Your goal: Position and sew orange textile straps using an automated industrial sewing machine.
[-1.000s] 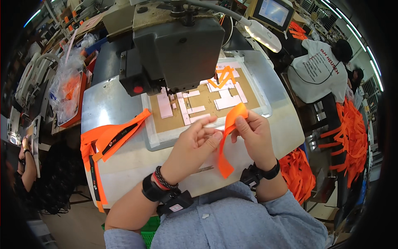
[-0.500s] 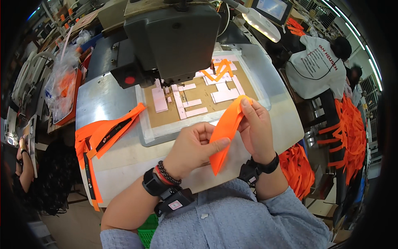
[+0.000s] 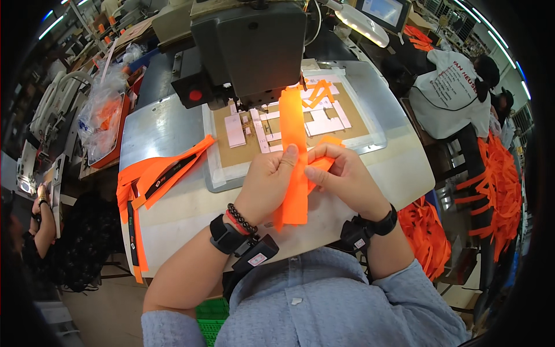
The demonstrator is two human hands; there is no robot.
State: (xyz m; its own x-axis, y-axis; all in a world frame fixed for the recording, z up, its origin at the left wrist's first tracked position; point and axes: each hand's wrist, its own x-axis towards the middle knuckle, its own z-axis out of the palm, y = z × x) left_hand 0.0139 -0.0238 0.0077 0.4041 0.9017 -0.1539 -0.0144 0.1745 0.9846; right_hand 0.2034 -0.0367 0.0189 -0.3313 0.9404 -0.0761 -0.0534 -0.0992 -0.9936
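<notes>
An orange fabric strip point(image 3: 295, 124) stretches upright between my hands, its upper end below the head of the sewing machine point(image 3: 248, 52). My left hand point(image 3: 265, 184) is closed on its left edge, thumb on top. At the other edge, my right hand point(image 3: 347, 176) pinches a folded part of the orange fabric between thumb and fingers. Beneath the strip lies a brown template board point(image 3: 222, 156) with pale pink pieces and white taped borders. Short orange strips point(image 3: 319, 92) rest on the board's far side.
Orange strips with black labelled bands point(image 3: 167, 173) lie at the table's left edge. A red tray point(image 3: 113, 144) with plastic bags stands farther left. Piles of orange strips point(image 3: 425, 237) hang at the right, near a seated person in a white shirt point(image 3: 448, 92). A lamp point(image 3: 364, 26) hangs over the back.
The orange strip, folded and slanted before, is now opened out lengthwise and reaches up toward the machine head. Both hands have shifted their grip, the right one moving lower.
</notes>
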